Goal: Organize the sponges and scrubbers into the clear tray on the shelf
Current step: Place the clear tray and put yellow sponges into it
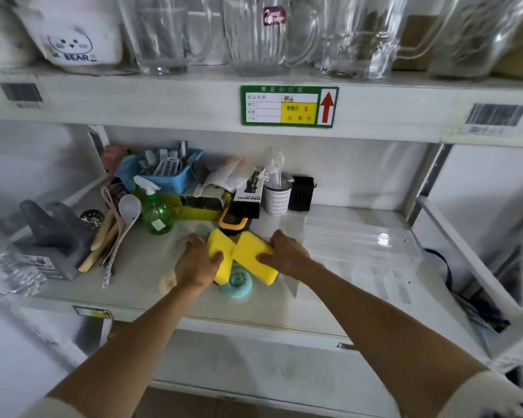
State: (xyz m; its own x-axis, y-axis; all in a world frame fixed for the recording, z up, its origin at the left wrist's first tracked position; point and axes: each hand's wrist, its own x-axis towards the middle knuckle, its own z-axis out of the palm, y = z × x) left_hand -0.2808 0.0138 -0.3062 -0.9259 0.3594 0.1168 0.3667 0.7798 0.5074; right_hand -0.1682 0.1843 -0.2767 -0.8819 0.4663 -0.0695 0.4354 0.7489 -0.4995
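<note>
Now left hand [197, 264] grips yellow sponge [220, 250]; right hand [287, 254] grips second sponge [254, 256].

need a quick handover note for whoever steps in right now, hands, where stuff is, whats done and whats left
Left hand: gripping one yellow sponge.
Right hand: gripping the second yellow sponge.
The two sponges cross each other on the shelf, just above the teal scrubber, which lies loose at the front.
Clear tray: to the right on the same shelf, apparently with nothing in it yet.
Done: both sponges in hand.
Left: move the sponges into the tray, then the teal scrubber.
</note>
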